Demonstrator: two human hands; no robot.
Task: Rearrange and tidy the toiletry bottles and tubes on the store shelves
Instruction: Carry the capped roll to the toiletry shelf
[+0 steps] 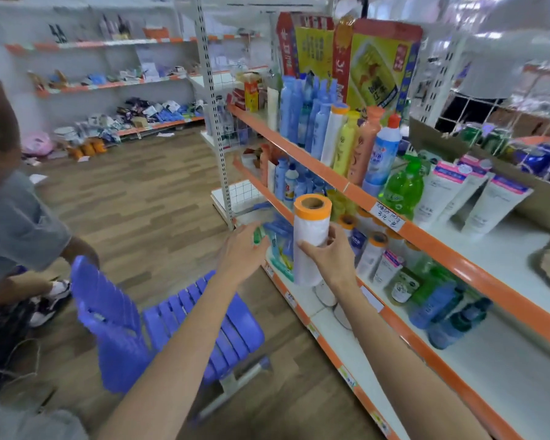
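Observation:
My right hand (331, 252) grips a white roll with an orange top (311, 230), held upright in front of the middle shelf (432, 360). My left hand (243, 249) reaches to the shelf's left end and holds a small green item (258, 235) beside blue packets (280, 241). Behind the roll stand more orange-topped rolls (373, 252) and white tubes (388, 268). Green and blue bottles (438, 300) lie on the middle shelf. On the upper shelf (426, 231) stand tall blue, yellow and orange bottles (343, 138), a green bottle (402, 188) and white tubes (470, 192).
A blue plastic chair (172, 322) stands in the aisle under my arms. Another person (13, 223) is at the left edge. Across the wood floor, wall shelves (108, 87) hold scattered goods. Colourful boxes (362, 58) stand behind the upper shelf's bottles.

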